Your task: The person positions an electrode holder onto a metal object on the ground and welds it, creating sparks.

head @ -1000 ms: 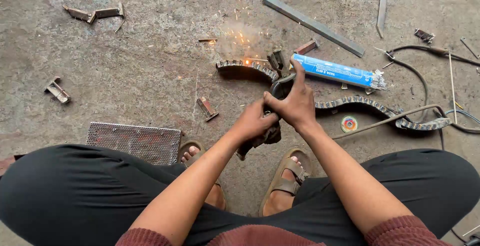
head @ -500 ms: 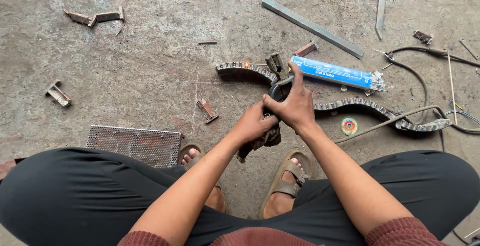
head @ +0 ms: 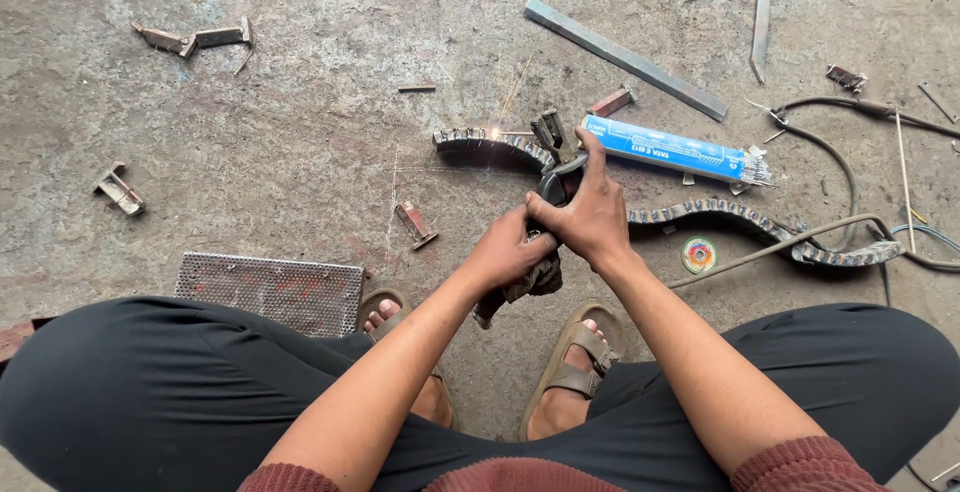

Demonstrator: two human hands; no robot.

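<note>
I squat over a concrete floor. My right hand [head: 588, 214] and my left hand [head: 508, 252] are both closed around a dark welding electrode holder [head: 552, 177], the left one gripping it through a grey rag [head: 530, 282]. The holder's jaws [head: 548, 132] point at the left end of a curved, ribbed metal strip [head: 485, 144], where a small orange spark [head: 494, 133] glows. The strip winds on to the right [head: 740, 217] across the floor. A blue packet of welding rods [head: 672, 150] lies just behind my right hand.
A perforated metal sheet [head: 270, 290] lies by my left knee. Flat steel bars [head: 622, 56] [head: 762, 14], small metal offcuts [head: 415, 224] [head: 120, 190] [head: 195, 39], black cables [head: 850, 167], a thin rod [head: 770, 249] and a small round disc [head: 698, 254] are scattered around. My sandalled feet [head: 575, 372] rest below my hands.
Sparks flew at the strip's left end a second ago, stopped half a second ago, and a small spark shows there again now. My hands have barely moved.
</note>
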